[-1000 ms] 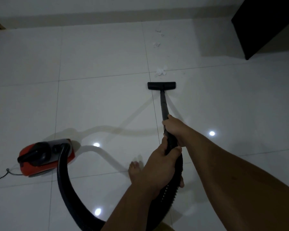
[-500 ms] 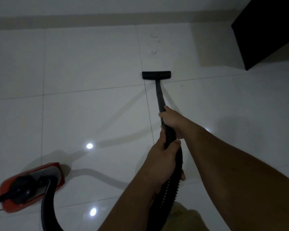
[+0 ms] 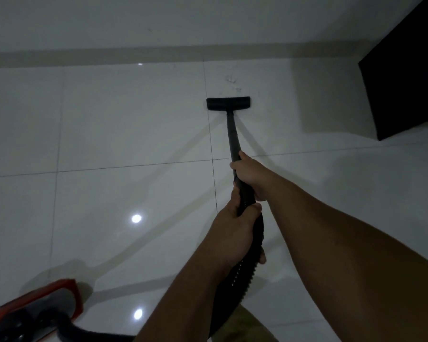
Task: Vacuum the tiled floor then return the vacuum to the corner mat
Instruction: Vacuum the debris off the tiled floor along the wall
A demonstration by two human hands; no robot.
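Red canister vacuum body (image 3: 35,309) sits at lower left of the frame on glossy white tiled floor (image 3: 109,134). Centre — left hand (image 3: 235,233) grips ribbed black hose (image 3: 245,270); right hand (image 3: 251,175), just above, clamps the black wand (image 3: 232,134). Flat black floor nozzle (image 3: 228,103) upper centre — dark cabinet (image 3: 405,82) upper right.
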